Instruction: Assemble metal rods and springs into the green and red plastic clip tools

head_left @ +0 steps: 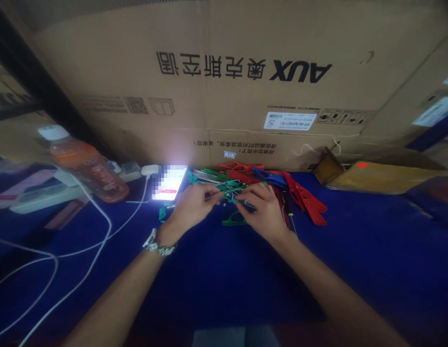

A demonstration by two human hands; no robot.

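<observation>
My left hand (190,207), with a metal watch on its wrist, and my right hand (262,209) meet over a blue cloth surface (217,279). Both are closed in a pinch on a small green plastic clip with thin metal wire (229,195) held between them. A green clip piece (233,220) lies just under my right hand. Behind the hands is a heap of red, green and blue plastic clips (278,185).
A lit phone (169,183) lies left of the hands, with white cables (83,241) running to a power strip (39,195). An orange drink bottle (85,166) lies at the left. A large cardboard box (224,82) stands behind. A yellowish packet (375,177) lies at right.
</observation>
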